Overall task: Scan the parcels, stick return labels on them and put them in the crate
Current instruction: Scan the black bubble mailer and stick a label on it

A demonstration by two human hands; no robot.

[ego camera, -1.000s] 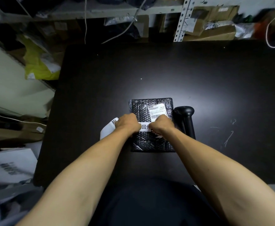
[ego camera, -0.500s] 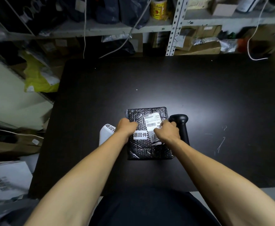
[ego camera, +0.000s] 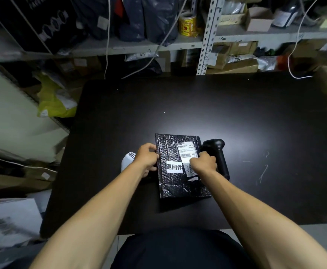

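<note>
Your left hand (ego camera: 146,159) grips the left edge of the black parcel (ego camera: 180,183) lying on the counter (ego camera: 236,117); your right hand (ego camera: 204,163) curls at its right edge, fingers hidden, hold unclear, beside the scanner (ego camera: 217,154). The return label (ego camera: 174,167) sits between them.

A parcel stockroom or small warehouse packing station. Slotted metal shelving (ego camera: 207,35) runs along the back, crammed with cardboard boxes (ego camera: 236,65), dark poly mailer bags (ego camera: 158,18) and a roll of yellow stickers (ego camera: 187,24). In front sits a black counter (ego camera: 236,113) carrying a black bubble mailer (ego camera: 170,183) with a barcode shipping label (ego camera: 185,151) and a handheld barcode scanner (ego camera: 217,156) just beside it — shipping gear, not household things. More mailers, among them a yellow bag (ego camera: 52,101), pile up on the left.
</note>
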